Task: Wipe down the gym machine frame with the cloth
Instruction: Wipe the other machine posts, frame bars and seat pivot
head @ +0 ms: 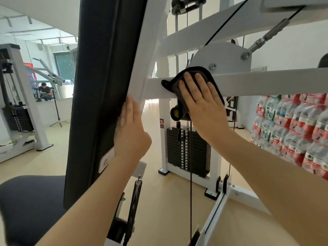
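The white gym machine frame [266,82] crosses the view as a horizontal bar, with a slanted upright at its left end. A dark grey cloth [177,80] with a black edge is draped over that bar. My right hand [200,103] presses flat on the cloth with straight fingers, a ring on one finger. My left hand [131,128] rests flat, fingers straight, against the edge of the tall black back pad [104,77] where it meets the white upright.
A black weight stack [186,150] stands behind the bar, with black cables running down in front. The dark seat pad [30,205] lies low left. Shrink-wrapped packs of water bottles [292,128] are stacked at right. Another white machine [19,110] stands far left.
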Action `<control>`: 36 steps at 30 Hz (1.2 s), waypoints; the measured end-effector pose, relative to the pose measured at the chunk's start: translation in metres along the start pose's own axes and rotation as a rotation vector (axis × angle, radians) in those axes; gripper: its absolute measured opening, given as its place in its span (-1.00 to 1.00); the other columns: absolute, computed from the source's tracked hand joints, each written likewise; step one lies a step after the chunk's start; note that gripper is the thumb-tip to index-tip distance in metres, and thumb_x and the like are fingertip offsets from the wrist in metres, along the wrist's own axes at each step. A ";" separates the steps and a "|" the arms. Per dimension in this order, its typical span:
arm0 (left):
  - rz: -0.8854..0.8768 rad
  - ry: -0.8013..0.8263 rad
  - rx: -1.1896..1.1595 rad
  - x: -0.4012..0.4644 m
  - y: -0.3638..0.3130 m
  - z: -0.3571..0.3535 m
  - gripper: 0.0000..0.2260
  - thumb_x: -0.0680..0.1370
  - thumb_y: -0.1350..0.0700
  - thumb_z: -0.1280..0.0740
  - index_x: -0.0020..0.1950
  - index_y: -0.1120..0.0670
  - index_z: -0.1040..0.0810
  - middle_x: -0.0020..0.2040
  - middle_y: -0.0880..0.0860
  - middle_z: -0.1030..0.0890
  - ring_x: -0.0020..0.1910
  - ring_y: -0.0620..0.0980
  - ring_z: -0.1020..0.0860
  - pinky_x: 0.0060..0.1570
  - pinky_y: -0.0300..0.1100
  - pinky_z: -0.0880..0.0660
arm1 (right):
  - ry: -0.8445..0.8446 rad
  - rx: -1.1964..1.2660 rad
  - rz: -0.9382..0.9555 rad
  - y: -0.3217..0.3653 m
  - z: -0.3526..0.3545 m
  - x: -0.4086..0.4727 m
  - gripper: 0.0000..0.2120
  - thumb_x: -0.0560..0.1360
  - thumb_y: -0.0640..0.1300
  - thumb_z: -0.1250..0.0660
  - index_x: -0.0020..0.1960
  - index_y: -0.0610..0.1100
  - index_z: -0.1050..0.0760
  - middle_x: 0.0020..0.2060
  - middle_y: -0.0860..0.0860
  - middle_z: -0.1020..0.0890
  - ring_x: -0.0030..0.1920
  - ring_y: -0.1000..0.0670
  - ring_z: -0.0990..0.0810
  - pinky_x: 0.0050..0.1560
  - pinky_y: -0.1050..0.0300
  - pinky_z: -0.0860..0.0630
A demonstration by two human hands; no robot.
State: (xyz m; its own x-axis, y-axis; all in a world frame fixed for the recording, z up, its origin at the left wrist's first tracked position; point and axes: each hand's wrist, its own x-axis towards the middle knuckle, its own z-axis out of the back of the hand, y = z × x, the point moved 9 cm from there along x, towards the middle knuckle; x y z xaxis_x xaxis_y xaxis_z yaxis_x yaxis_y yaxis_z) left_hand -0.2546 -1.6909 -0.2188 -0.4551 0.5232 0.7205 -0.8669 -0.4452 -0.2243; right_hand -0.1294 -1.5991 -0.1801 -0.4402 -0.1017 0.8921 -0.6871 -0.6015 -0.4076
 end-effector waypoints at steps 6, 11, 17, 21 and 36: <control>-0.168 -0.023 -0.039 0.000 -0.053 -0.001 -0.23 0.48 0.31 -0.18 0.50 0.06 0.27 0.52 0.01 0.25 0.50 -0.04 0.23 0.41 -0.21 0.19 | 0.026 -0.045 0.121 0.004 -0.006 -0.009 -0.45 0.49 -0.04 0.00 0.46 -0.12 -0.24 0.44 -0.07 -0.31 0.43 -0.10 -0.29 0.42 -0.04 -0.14; -0.235 -0.027 0.052 0.002 -0.070 -0.005 -0.23 0.53 0.22 -0.17 0.42 -0.05 0.40 0.50 0.04 0.34 0.49 0.01 0.28 0.36 -0.16 0.29 | -0.013 -0.051 -0.006 -0.059 0.000 -0.048 -0.51 0.55 -0.16 -0.04 0.48 -0.14 -0.18 0.45 -0.11 -0.27 0.45 -0.14 -0.22 0.43 -0.07 -0.10; -0.253 -0.012 0.106 0.004 -0.075 -0.003 -0.28 0.54 0.20 -0.17 0.50 0.09 0.28 0.52 0.06 0.28 0.50 0.04 0.23 0.35 -0.17 0.28 | 0.011 -0.014 -0.185 -0.082 0.005 -0.059 -0.45 0.51 -0.14 -0.21 0.48 -0.14 -0.19 0.45 -0.15 -0.27 0.44 -0.25 -0.20 0.41 -0.14 -0.11; -0.301 0.030 0.119 0.006 -0.072 -0.001 -0.27 0.49 0.24 -0.19 0.52 0.12 0.21 0.53 0.06 0.20 0.51 0.03 0.16 0.43 -0.16 0.16 | 0.007 0.055 -0.105 -0.025 -0.001 -0.026 -0.29 0.37 -0.07 -0.46 0.45 -0.12 -0.27 0.43 -0.12 -0.31 0.43 -0.22 -0.25 0.41 -0.12 -0.09; -0.092 0.155 0.066 -0.032 0.000 -0.022 -0.27 0.51 0.27 -0.20 0.52 0.12 0.21 0.52 0.05 0.26 0.50 0.01 0.22 0.48 -0.08 0.07 | 0.039 0.340 -0.237 -0.014 0.007 -0.064 -0.48 0.50 -0.23 -0.17 0.44 -0.31 -0.20 0.41 -0.24 -0.30 0.41 -0.26 -0.27 0.38 -0.14 -0.23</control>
State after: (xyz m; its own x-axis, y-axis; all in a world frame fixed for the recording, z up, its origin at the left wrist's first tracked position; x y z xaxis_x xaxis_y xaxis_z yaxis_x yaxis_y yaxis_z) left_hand -0.2446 -1.6921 -0.2561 -0.4047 0.6673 0.6252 -0.8934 -0.4345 -0.1145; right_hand -0.0877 -1.5894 -0.2303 -0.3193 0.0972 0.9426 -0.5447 -0.8328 -0.0987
